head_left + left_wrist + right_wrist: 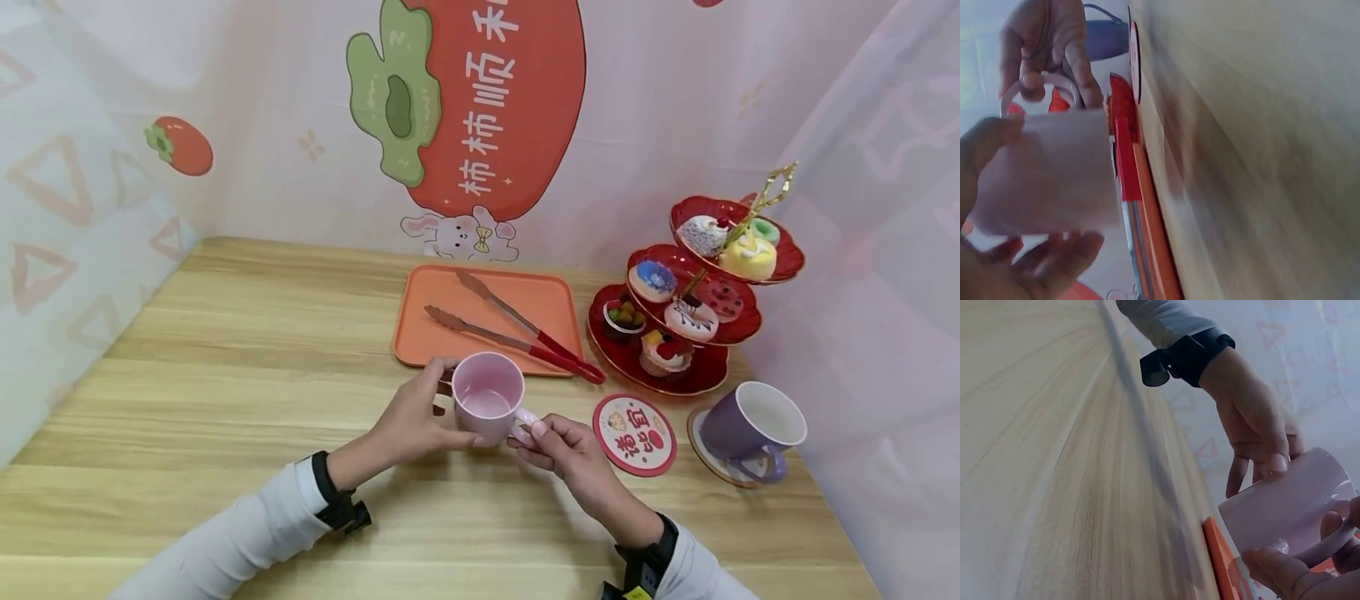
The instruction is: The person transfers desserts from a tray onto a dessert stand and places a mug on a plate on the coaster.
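A pink mug is between my two hands, raised a little off the table in the wrist views. My left hand grips its body from the left, thumb on the near side and fingers on the far side. At the mug's right, my right hand pinches the handle. The right wrist view shows the mug with the left hand beyond it. Right of my right hand lies a round coaster with a red rim.
Behind the mug, red-handled tongs lie across an orange tray. A three-tier red stand of small cakes stands at the back right. In front of it, a purple mug rests on another coaster.
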{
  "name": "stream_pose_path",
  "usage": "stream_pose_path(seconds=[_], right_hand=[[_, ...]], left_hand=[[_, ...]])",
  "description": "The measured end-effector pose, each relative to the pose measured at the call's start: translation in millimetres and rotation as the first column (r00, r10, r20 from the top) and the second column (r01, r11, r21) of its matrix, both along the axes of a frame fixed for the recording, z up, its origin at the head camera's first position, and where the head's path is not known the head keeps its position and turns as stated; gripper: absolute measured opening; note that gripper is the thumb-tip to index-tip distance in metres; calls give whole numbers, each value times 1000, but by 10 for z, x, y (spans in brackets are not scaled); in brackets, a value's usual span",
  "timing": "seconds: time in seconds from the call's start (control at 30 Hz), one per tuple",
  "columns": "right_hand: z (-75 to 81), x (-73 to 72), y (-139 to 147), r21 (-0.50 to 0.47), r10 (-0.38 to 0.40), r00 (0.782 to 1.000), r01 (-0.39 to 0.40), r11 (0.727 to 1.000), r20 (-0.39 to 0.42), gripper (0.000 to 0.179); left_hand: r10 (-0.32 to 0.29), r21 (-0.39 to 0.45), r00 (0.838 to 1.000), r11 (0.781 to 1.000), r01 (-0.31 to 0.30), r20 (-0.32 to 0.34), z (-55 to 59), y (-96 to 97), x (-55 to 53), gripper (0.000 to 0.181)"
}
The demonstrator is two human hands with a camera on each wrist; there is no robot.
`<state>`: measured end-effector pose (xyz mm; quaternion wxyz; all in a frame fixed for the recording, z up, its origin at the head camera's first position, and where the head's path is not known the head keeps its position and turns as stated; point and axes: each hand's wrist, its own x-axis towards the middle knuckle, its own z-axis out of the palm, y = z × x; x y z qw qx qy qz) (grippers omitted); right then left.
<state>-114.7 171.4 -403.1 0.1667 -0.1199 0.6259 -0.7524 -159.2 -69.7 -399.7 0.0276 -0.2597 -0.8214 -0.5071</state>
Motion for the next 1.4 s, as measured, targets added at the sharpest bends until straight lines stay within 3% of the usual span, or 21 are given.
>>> stream_pose_path(seconds=[0.1, 0.2, 0.3, 0.43, 0.57, 0.7, 0.97, 1.4], right_hand=[[-18, 45, 78, -24, -29, 1000, 29, 999, 6, 44], [-42, 89, 179, -70, -61, 998, 62, 996, 19, 35], [-62, 127, 302, -121, -96, 995, 97, 988, 11, 25], [-80, 156, 460, -169, -145, 989, 142, 975, -5, 21], [-99, 178, 581, -207, -180, 983, 170, 963, -31, 22], [-114, 211, 669, -256, -210, 976, 188, 948, -60, 25], [-103, 283, 847, -273, -314, 950, 300, 914, -8, 28], [-128, 359, 1176, -354, -404, 914, 385, 853, 19, 32]], left_hand=[[-68, -49, 997, 997, 67, -22, -17, -53, -10, 83], [-103, -128, 992, 987, 93, -73, -26, -108, -20, 75], [-142, -250, 981, 963, 106, -133, -20, -156, -19, 60], [-225, -419, 963, 896, 143, -152, -10, -206, -4, 47], [-300, -533, 948, 822, 199, -108, -19, -242, 31, 45], [-351, -578, 932, 781, 238, -90, -43, -255, 68, 43], [-425, -595, 896, 756, 272, -131, -41, -233, 100, 37], [-446, -636, 882, 727, 258, -152, -30, -221, 102, 33]])
